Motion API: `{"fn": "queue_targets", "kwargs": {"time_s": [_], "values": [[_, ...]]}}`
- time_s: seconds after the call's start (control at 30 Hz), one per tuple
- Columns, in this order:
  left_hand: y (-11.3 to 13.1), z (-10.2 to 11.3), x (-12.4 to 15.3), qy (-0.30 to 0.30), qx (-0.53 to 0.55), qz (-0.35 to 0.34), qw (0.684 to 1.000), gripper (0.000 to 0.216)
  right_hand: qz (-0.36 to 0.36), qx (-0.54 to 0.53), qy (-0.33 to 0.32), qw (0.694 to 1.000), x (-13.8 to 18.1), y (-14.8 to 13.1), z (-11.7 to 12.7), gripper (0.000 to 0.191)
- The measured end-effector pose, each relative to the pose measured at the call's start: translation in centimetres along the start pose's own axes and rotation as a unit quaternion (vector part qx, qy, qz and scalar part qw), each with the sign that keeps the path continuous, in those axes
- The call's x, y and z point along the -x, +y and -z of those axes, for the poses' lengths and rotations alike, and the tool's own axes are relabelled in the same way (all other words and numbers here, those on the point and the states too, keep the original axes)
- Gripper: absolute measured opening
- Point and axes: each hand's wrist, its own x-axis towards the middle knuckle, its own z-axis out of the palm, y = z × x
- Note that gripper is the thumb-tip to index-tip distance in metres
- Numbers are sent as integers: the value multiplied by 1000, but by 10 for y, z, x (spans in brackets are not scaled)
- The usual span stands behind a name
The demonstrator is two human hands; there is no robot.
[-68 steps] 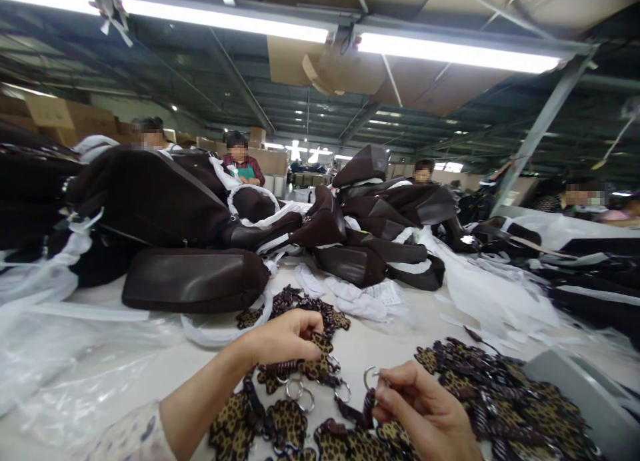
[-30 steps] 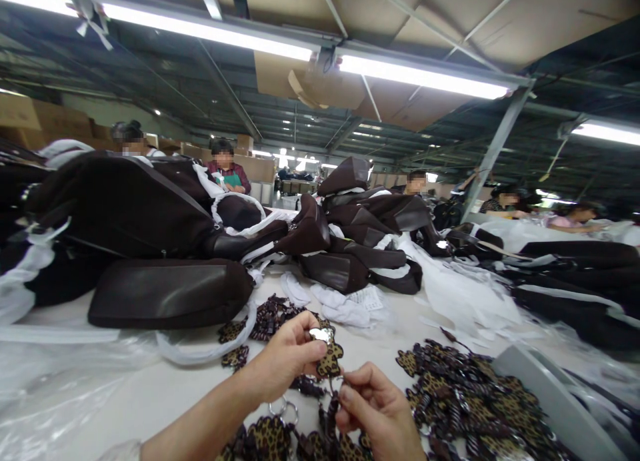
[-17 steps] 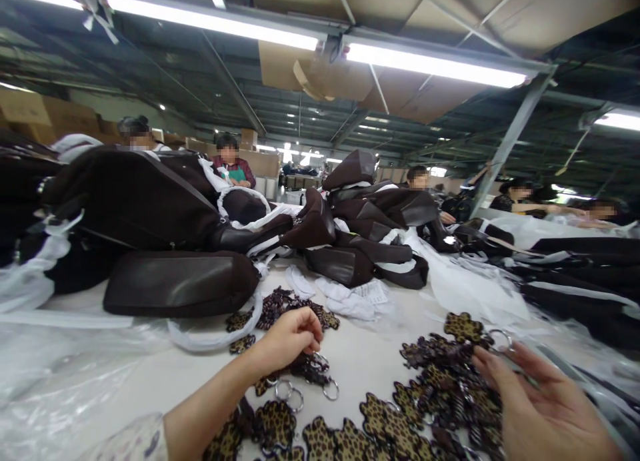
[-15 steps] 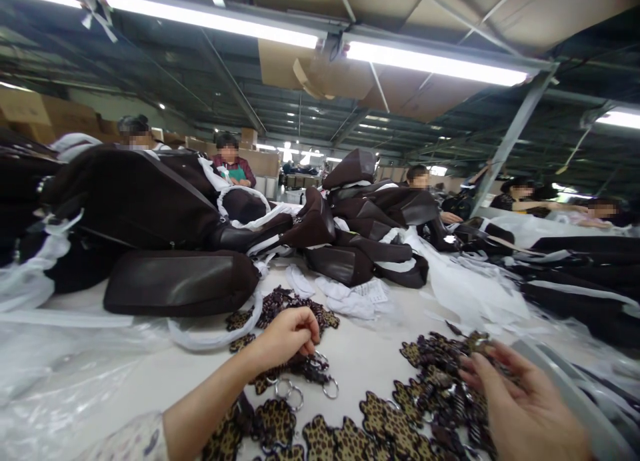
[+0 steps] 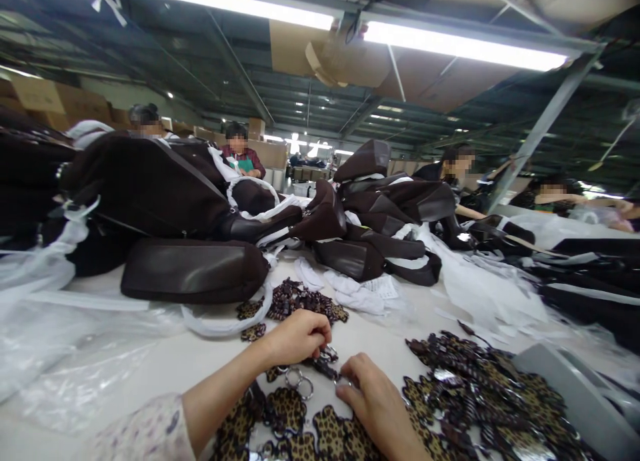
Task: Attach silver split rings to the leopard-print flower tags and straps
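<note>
My left hand point(image 5: 299, 336) is closed in a pinch over the table, with the dark strap and metal ring of a keychain point(image 5: 326, 369) hanging just under its fingers. My right hand point(image 5: 375, 401) has thumb and forefinger at the lower ring end of that keychain, closed around it. Below the hands lie several leopard-print charms point(image 5: 333, 436) with dark straps, and loose metal split rings point(image 5: 300, 385). A larger heap of leopard-print keychains point(image 5: 480, 388) spreads to the right. Behind my left hand sits another pile of keychains point(image 5: 300, 300). My fingertips partly hide what they hold.
Dark brown bags point(image 5: 195, 269) with white-wrapped handles are heaped across the back. Clear plastic wrap point(image 5: 85, 381) covers the left side. White paper point(image 5: 357, 291) lies mid-table, and a grey bin edge point(image 5: 575, 388) stands at right. Several people work beyond the bags.
My right hand has moved left from the right-hand heap to the keychain by my left hand, which stays nearly in place. The view has shifted slightly; a co-worker at the back right leans up.
</note>
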Motion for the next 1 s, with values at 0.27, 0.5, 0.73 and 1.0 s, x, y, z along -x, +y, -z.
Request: {"fn": "queue_targets", "kwargs": {"time_s": [0.27,0.5,0.73,1.0], "values": [[7,-14,1,-59,70,44,995,15,-131,-270,25,954,4,-7,4,32],[14,-25,6,-99,145,76,982,15,-122,-371,42,920,7,-24,11,46],[16,-21,6,-101,206,81,970,27,-7,-396,33,918,9,-22,13,29],[18,-19,9,-119,229,78,963,27,28,-370,7,929,9,-9,13,27]]}}
